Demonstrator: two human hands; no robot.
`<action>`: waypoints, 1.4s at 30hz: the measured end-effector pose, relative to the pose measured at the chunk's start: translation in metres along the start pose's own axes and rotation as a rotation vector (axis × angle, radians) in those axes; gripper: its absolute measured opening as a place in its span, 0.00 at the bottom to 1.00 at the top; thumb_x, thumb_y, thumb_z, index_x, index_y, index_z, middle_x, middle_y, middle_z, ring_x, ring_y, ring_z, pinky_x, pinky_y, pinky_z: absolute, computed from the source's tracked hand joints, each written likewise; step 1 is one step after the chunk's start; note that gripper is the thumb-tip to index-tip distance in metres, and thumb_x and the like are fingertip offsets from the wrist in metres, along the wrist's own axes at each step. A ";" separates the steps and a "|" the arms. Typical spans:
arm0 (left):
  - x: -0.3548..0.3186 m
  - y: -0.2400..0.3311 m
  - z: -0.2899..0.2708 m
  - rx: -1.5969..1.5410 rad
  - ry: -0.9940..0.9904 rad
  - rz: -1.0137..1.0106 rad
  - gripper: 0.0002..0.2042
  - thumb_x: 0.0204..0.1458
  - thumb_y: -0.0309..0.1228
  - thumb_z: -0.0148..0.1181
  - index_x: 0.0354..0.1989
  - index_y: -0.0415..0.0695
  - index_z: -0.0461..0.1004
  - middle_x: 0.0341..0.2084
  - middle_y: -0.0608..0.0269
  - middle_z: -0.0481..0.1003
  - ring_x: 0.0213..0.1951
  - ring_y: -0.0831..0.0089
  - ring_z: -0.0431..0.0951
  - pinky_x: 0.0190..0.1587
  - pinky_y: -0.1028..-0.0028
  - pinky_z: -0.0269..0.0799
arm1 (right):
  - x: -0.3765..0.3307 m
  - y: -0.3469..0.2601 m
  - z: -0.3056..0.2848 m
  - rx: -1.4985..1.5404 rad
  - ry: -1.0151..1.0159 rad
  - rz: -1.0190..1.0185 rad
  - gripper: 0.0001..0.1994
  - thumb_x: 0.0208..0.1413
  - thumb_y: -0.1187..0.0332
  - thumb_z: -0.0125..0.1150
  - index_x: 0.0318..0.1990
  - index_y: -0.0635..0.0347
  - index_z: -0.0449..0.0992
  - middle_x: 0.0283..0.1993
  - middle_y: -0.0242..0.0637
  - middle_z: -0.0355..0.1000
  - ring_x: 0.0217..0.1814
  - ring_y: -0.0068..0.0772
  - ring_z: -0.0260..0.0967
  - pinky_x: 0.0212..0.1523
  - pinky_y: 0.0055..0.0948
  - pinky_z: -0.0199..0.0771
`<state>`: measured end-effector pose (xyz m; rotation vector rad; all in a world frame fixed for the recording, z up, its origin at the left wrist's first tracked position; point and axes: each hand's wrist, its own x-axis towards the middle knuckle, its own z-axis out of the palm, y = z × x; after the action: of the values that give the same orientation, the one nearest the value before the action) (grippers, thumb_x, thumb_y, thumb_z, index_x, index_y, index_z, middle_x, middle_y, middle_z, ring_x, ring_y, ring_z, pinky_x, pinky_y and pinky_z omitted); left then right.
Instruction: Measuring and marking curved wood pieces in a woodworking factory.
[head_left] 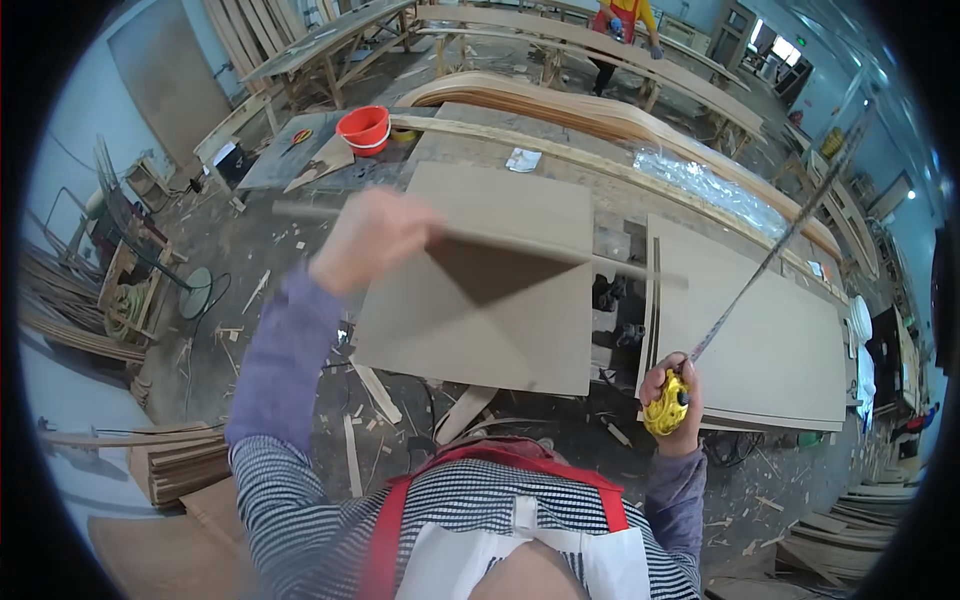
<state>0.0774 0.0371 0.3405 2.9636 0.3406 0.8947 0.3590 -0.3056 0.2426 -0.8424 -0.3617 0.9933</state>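
Observation:
My left hand (372,238), blurred by motion, is closed around a long thin wooden strip (530,246) held crosswise above a brown board (470,345). A dark shadow falls on the board under the strip. Off to the right, my right hand (684,436) grips a yellow tape measure (662,408) by its case. From it the metal blade (775,250) runs far out, up and to the right, over a stack of flat boards (750,330).
Behind the boards lies a long wooden batten (610,168), with clear plastic film (710,190) beyond it. A red bucket (364,131) stands at the back left. Wood offcuts (375,390) litter the floor. Another person (625,25) stands at a far bench.

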 end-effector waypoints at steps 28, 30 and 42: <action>-0.160 0.139 0.158 0.089 -0.415 -0.290 0.31 0.43 0.31 0.55 0.60 0.47 0.60 0.60 0.51 0.59 0.61 0.52 0.57 0.53 0.36 0.56 | 0.079 -0.022 -0.087 -1.167 -0.228 0.489 0.17 0.61 0.59 0.49 0.32 0.65 0.77 0.27 0.33 0.73 0.29 0.22 0.69 0.32 0.22 0.68; -0.179 0.137 0.178 0.104 -0.420 -0.284 0.30 0.45 0.32 0.54 0.61 0.50 0.60 0.60 0.53 0.58 0.62 0.53 0.56 0.53 0.34 0.54 | 0.102 -0.006 -0.084 -1.259 -0.350 0.554 0.17 0.61 0.59 0.49 0.32 0.65 0.77 0.28 0.33 0.74 0.31 0.22 0.69 0.34 0.23 0.69; -0.213 0.106 0.212 0.123 -0.369 -0.406 0.28 0.49 0.30 0.51 0.62 0.59 0.59 0.63 0.60 0.56 0.65 0.55 0.53 0.54 0.29 0.48 | 0.159 0.044 -0.096 -1.522 -0.790 0.727 0.17 0.59 0.59 0.50 0.33 0.65 0.79 0.30 0.35 0.76 0.36 0.26 0.71 0.39 0.27 0.70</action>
<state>0.0426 -0.1042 0.0575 2.9095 0.9556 0.2877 0.4759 -0.2021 0.1322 -1.9997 -1.7011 1.6922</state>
